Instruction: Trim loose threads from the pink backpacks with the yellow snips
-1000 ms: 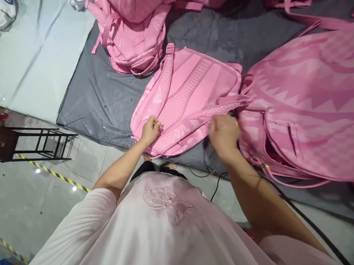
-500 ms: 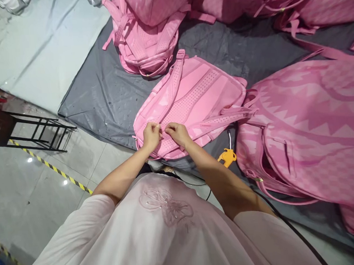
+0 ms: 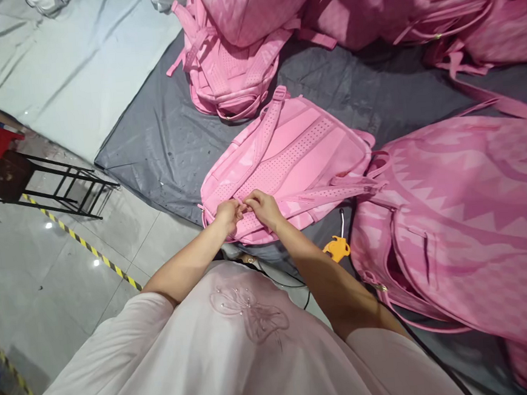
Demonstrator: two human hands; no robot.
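Observation:
A pink backpack [image 3: 282,153] lies with its strap side up on the dark grey cover in front of me. Over its near end, my left hand [image 3: 231,215] is closed in a pinch. My right hand [image 3: 264,209] pinches right beside it, the fingertips of both hands almost meeting. Whatever sits between the fingers is too small to make out. To the right of my right forearm lies an orange tool [image 3: 338,249] with a thin metal tip.
A larger pink backpack [image 3: 465,206] with a partly open pocket lies on the right. More pink backpacks [image 3: 234,60] are heaped at the back. On the left are a pale sheet [image 3: 74,60], a black-framed stool [image 3: 13,174] and yellow-black floor tape [image 3: 82,245].
My hands have come closer together, the fingertips now nearly touching. The whole scene has shifted slightly down in view; the backpack lies as before.

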